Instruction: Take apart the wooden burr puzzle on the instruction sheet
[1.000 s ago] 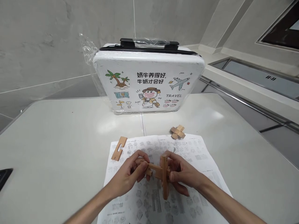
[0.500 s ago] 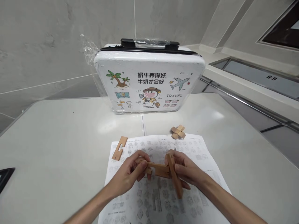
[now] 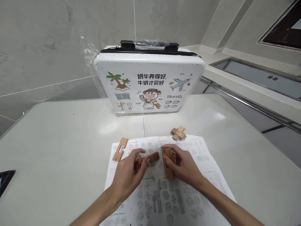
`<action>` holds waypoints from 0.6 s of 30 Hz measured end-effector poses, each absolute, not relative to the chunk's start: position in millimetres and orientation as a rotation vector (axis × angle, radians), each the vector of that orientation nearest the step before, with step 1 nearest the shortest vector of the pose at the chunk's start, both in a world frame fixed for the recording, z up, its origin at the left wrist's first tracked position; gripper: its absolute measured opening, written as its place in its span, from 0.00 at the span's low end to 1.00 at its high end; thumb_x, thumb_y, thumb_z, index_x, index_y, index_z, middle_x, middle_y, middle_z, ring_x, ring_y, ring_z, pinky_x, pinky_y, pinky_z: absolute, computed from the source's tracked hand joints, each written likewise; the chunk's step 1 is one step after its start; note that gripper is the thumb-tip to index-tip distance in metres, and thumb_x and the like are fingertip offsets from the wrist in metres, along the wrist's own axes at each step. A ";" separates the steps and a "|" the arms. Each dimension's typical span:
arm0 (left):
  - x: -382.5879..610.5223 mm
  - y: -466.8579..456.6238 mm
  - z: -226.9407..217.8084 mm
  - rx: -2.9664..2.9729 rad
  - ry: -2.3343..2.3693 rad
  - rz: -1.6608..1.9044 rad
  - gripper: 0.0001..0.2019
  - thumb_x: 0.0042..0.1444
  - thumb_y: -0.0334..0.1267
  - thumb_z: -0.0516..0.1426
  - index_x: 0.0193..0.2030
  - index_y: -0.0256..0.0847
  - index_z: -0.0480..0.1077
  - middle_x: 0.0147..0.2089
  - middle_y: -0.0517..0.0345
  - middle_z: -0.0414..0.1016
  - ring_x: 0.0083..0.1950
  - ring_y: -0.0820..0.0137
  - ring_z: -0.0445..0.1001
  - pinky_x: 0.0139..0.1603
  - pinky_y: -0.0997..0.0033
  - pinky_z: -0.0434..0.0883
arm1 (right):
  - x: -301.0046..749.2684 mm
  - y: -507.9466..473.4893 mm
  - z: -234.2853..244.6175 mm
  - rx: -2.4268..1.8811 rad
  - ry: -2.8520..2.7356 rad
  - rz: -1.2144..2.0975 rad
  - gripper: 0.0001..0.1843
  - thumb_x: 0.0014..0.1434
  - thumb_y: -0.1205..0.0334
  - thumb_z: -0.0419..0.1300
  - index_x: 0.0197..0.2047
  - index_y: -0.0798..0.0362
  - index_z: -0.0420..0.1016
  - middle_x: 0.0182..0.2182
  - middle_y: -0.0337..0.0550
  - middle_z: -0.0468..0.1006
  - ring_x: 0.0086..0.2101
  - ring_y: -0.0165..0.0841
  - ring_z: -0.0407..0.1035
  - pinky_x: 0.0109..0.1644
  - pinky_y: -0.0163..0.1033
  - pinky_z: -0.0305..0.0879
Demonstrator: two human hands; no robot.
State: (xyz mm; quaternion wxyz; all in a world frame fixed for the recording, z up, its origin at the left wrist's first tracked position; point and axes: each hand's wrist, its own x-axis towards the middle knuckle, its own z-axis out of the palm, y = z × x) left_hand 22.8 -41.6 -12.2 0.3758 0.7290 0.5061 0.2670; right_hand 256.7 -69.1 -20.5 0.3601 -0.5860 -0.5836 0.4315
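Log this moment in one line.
left hand: holding notched wooden piece | right hand: holding piece marked 2 | held pieces: apart | printed sheet: beneath both hands

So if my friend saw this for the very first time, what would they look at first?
Probably the big white suitcase with cartoon drawings, standing at the back of the table. Then, in front of it, the left hand holds a notched wooden piece and the right hand a wooden block marked 2, both over the printed paper. A wooden cross lies by the paper's far edge.
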 end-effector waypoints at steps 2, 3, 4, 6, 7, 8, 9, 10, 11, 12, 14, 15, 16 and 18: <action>22.9 -41.5 -13.3 1.939 1.300 0.657 0.14 0.71 0.48 0.54 0.55 0.43 0.69 0.23 0.66 0.68 0.25 0.67 0.65 0.30 0.69 0.59 | 255.1 -70.2 -23.7 -1.551 -1.587 1.005 0.15 0.70 0.53 0.61 0.55 0.48 0.75 0.23 0.33 0.67 0.24 0.33 0.64 0.27 0.37 0.59; 23.0 -41.6 -13.9 1.967 1.294 0.651 0.14 0.71 0.48 0.55 0.55 0.43 0.70 0.24 0.65 0.68 0.26 0.66 0.66 0.31 0.68 0.60 | 254.6 -70.5 -25.3 -1.561 -1.621 0.960 0.14 0.70 0.53 0.60 0.54 0.49 0.75 0.23 0.33 0.68 0.23 0.33 0.64 0.27 0.37 0.59; 23.2 -41.9 -14.4 1.985 1.284 0.655 0.14 0.70 0.48 0.56 0.55 0.43 0.71 0.24 0.65 0.69 0.28 0.65 0.67 0.33 0.67 0.61 | 254.3 -70.7 -26.7 -1.570 -1.653 0.915 0.13 0.71 0.53 0.59 0.54 0.49 0.75 0.23 0.33 0.69 0.23 0.33 0.65 0.27 0.37 0.59; 23.6 -42.7 -15.3 1.995 1.261 0.686 0.14 0.68 0.47 0.58 0.54 0.43 0.73 0.23 0.63 0.69 0.30 0.63 0.68 0.36 0.65 0.62 | 254.1 -70.5 -29.4 -1.595 -1.713 0.819 0.13 0.72 0.53 0.57 0.54 0.49 0.74 0.22 0.33 0.68 0.22 0.33 0.65 0.27 0.37 0.59; 23.8 -43.2 -15.5 2.000 1.255 0.700 0.13 0.68 0.48 0.59 0.53 0.43 0.74 0.23 0.62 0.69 0.30 0.62 0.68 0.36 0.64 0.62 | 254.2 -70.3 -30.6 -1.611 -1.741 0.774 0.13 0.72 0.53 0.56 0.54 0.49 0.73 0.22 0.33 0.68 0.22 0.33 0.65 0.27 0.37 0.59; 24.0 -43.7 -15.6 2.010 1.252 0.708 0.13 0.68 0.48 0.59 0.52 0.43 0.75 0.23 0.61 0.70 0.31 0.62 0.68 0.37 0.64 0.62 | 254.2 -70.2 -31.8 -1.628 -1.767 0.734 0.13 0.73 0.53 0.55 0.54 0.49 0.73 0.22 0.33 0.68 0.22 0.33 0.66 0.27 0.37 0.59; 24.3 -44.1 -15.6 2.030 1.249 0.706 0.13 0.68 0.48 0.59 0.52 0.43 0.75 0.24 0.61 0.70 0.30 0.62 0.68 0.37 0.63 0.62 | 254.2 -70.2 -32.9 -1.645 -1.789 0.701 0.13 0.73 0.53 0.54 0.54 0.49 0.72 0.22 0.33 0.69 0.22 0.33 0.66 0.27 0.37 0.59; 24.6 -44.3 -15.7 2.054 1.243 0.701 0.13 0.69 0.47 0.58 0.53 0.43 0.75 0.24 0.61 0.70 0.30 0.62 0.67 0.37 0.63 0.62 | 254.1 -70.3 -34.0 -1.657 -1.810 0.677 0.13 0.73 0.53 0.54 0.54 0.49 0.72 0.22 0.33 0.69 0.22 0.33 0.67 0.27 0.37 0.58; 24.8 -44.5 -15.8 2.080 1.231 0.696 0.13 0.69 0.47 0.57 0.53 0.42 0.74 0.24 0.60 0.71 0.30 0.63 0.67 0.37 0.63 0.62 | 253.9 -70.6 -35.2 -1.663 -1.828 0.660 0.13 0.74 0.53 0.54 0.54 0.49 0.72 0.22 0.33 0.70 0.22 0.33 0.67 0.27 0.37 0.58; 25.1 -44.5 -16.1 2.106 1.217 0.691 0.13 0.70 0.46 0.57 0.53 0.42 0.74 0.24 0.60 0.71 0.29 0.63 0.67 0.37 0.62 0.62 | 253.6 -71.0 -36.3 -1.664 -1.843 0.648 0.13 0.74 0.52 0.53 0.55 0.49 0.72 0.22 0.33 0.70 0.22 0.34 0.68 0.28 0.37 0.58; 25.4 -44.3 -17.1 2.169 1.201 0.666 0.12 0.70 0.44 0.57 0.53 0.42 0.73 0.24 0.61 0.71 0.29 0.63 0.67 0.37 0.62 0.62 | 252.4 -72.2 -38.2 -1.657 -1.869 0.619 0.13 0.75 0.52 0.53 0.54 0.49 0.72 0.23 0.34 0.72 0.22 0.34 0.69 0.28 0.37 0.57; 25.4 -44.1 -17.7 2.206 1.202 0.641 0.11 0.70 0.44 0.57 0.54 0.42 0.73 0.25 0.60 0.71 0.29 0.63 0.68 0.37 0.61 0.62 | 251.7 -72.7 -39.0 -1.653 -1.881 0.602 0.13 0.75 0.53 0.53 0.54 0.49 0.73 0.23 0.35 0.72 0.23 0.34 0.69 0.28 0.37 0.57; 25.4 -43.9 -18.1 2.241 1.209 0.612 0.11 0.70 0.43 0.56 0.54 0.41 0.72 0.25 0.60 0.71 0.30 0.62 0.68 0.37 0.61 0.62 | 250.9 -73.1 -39.6 -1.648 -1.892 0.587 0.13 0.75 0.53 0.53 0.54 0.50 0.73 0.23 0.36 0.73 0.23 0.34 0.70 0.28 0.37 0.57; 24.9 -43.6 -18.1 2.302 1.217 0.561 0.11 0.71 0.42 0.56 0.54 0.40 0.72 0.27 0.58 0.72 0.31 0.61 0.69 0.37 0.61 0.63 | 249.4 -73.6 -40.1 -1.641 -1.904 0.566 0.13 0.75 0.53 0.53 0.54 0.51 0.73 0.24 0.37 0.74 0.23 0.34 0.70 0.29 0.37 0.57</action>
